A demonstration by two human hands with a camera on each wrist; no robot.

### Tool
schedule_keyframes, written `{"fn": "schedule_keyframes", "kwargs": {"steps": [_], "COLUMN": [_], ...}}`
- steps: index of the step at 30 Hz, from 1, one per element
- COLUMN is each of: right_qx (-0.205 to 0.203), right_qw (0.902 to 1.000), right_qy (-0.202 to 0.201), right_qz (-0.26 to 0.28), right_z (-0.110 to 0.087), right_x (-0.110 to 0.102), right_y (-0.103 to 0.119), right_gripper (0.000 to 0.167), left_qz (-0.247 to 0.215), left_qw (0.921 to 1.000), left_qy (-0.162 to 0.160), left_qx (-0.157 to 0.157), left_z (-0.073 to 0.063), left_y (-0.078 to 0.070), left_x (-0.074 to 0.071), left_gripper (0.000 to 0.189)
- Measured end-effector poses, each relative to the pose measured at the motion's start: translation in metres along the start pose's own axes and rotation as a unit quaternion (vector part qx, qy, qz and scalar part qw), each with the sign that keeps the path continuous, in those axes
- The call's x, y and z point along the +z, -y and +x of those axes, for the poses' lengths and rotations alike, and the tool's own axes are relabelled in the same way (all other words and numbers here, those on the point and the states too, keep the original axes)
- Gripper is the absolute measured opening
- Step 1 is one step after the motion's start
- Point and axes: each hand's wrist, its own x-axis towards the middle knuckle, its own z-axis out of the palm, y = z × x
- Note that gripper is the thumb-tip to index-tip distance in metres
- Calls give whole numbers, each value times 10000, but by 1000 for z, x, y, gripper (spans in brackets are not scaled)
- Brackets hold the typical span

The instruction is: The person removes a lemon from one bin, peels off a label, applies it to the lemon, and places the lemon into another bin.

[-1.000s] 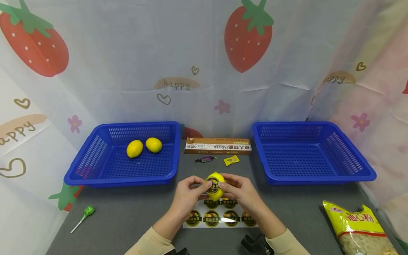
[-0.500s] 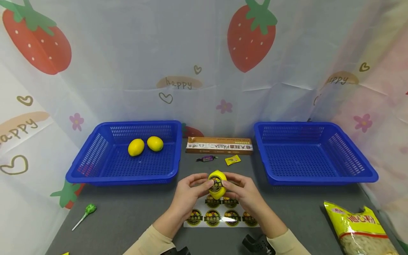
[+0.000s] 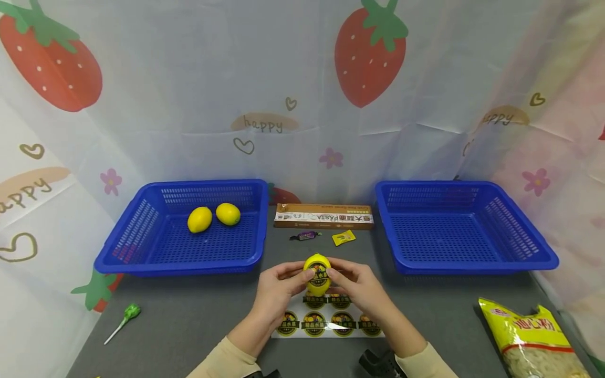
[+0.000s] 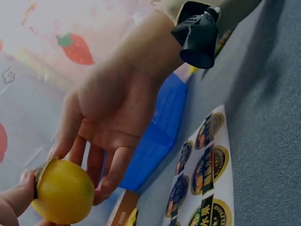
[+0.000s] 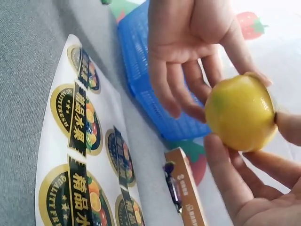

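Note:
Between both hands a yellow lemon (image 3: 317,289) is held up over a sheet of stickers (image 3: 326,332). My left hand (image 3: 278,286) pinches it from the left and my right hand (image 3: 357,283) from the right, fingers behind and thumbs in front. A round black and gold sticker (image 3: 319,273) lies on the lemon's near face, with both thumbs at its edges. In the left wrist view the sticker's edge (image 4: 41,176) stands slightly off the lemon (image 4: 66,193). Printed round labels fill the sheet below, partly hidden by the hands.
A blue basket (image 3: 179,268) with two lemons (image 3: 200,219) stands at left, another blue basket (image 3: 472,262) at right. Between them lie a pasta box (image 3: 323,217), a purple candy (image 3: 305,236) and a yellow candy (image 3: 343,238). A green lollipop (image 3: 131,312) and a pasta bag (image 3: 539,336) flank the hands.
Both hands keep holding the lemon over the sheet, thumbs at the sticker. The head view shifts slightly and returns; the rest of the scene stays in place.

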Motion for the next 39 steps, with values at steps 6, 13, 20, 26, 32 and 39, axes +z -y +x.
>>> {"fn": "schedule_keyframes", "kwargs": {"steps": [6,13,20,26,32,39], "right_qx": [98,125,197,363,566,575], "right_qw": [9996,9994,9989,9972,9915,9898], "right_qy": [-209,-302,-416,-580,-991,-1056], "right_qz": [-164,65,46,311,619,770], "right_z": [-2,-3,-5,-5,-5,-6], "right_x": [1,3,0,0,1,2], "right_y": [3,5,8,10,10,10], "right_gripper": [49,49,51,53,52,50], "left_qz": [-65,-262,-483,-534,-360,143], "left_qw": [9999,9991,9983,9980,9974,9954], "left_qy": [72,35,124,179,485,609], "left_qx": [138,324,298,269,405,731], "left_z": [-3,-3,-2,-2,-4,-8], "left_y": [-4,-2,-2,-2,-2,-5], "left_x": [3,4,4,3,3,4], "left_gripper": [43,38,36,36,42,46]}}
